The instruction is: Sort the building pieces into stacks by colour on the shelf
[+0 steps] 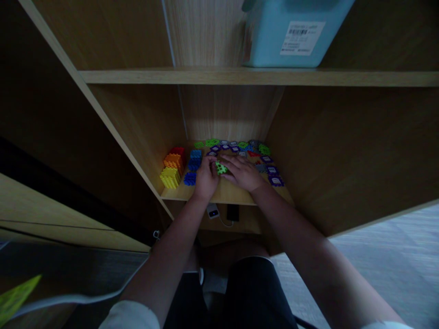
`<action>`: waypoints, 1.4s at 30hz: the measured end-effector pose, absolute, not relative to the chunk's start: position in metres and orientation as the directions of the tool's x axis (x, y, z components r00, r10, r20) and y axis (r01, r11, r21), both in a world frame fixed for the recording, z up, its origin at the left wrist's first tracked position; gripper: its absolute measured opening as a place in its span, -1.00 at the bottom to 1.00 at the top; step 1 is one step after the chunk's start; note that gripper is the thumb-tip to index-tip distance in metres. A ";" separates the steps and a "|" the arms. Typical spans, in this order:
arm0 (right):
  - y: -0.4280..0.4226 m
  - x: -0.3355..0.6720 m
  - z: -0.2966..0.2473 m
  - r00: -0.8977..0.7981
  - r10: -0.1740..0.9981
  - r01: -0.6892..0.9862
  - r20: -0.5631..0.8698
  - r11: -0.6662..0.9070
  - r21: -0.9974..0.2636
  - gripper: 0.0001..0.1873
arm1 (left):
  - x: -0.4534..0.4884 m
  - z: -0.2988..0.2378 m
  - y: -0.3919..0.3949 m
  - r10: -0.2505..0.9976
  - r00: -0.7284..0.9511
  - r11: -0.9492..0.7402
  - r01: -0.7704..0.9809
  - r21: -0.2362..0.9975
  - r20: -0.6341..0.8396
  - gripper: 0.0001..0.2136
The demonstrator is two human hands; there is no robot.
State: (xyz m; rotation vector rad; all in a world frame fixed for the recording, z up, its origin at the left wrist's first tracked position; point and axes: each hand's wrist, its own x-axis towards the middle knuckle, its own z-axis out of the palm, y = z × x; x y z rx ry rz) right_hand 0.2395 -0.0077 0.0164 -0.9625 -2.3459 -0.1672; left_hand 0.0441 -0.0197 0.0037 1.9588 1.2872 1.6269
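Observation:
Both my hands reach into a low wooden shelf compartment (226, 194). My left hand (206, 176) and my right hand (244, 172) meet around a small green toothed plastic piece (221, 168), their fingers curled on it from either side. Loose green, purple, blue and red pieces (240, 147) lie scattered behind and to the right of my hands. Left of my left hand stand sorted stacks: yellow (170, 177), orange (173, 161), red (178, 151) and blue (194, 165).
A light blue bin with a barcode label (291, 32) stands on the shelf above. A small white device (213, 211) and a black one (232, 212) sit under the shelf edge, joined by a cable. Grey floor shows at right.

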 end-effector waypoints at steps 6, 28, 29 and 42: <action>-0.004 0.240 0.010 -0.587 0.583 0.656 0.562 0.749 -0.092 -0.62 | 0.045 0.005 -0.022 0.773 -0.024 -0.563 0.435 0.703 0.634 -0.86; 0.014 0.252 -0.002 -0.363 0.687 0.713 0.630 0.640 -0.286 -0.77 | 0.043 -0.010 -0.006 0.811 -0.019 -0.508 0.472 0.720 0.585 -0.84; 0.016 0.253 -0.004 -0.367 0.696 0.717 0.618 0.634 -0.288 -0.73 | 0.043 -0.010 -0.006 0.813 -0.012 -0.507 0.474 0.719 0.582 -0.83; 0.020 0.256 -0.007 -0.285 0.727 0.675 0.625 0.615 -0.407 -0.78 | 0.043 -0.013 -0.005 0.815 -0.003 -0.509 0.475 0.718 0.580 -0.84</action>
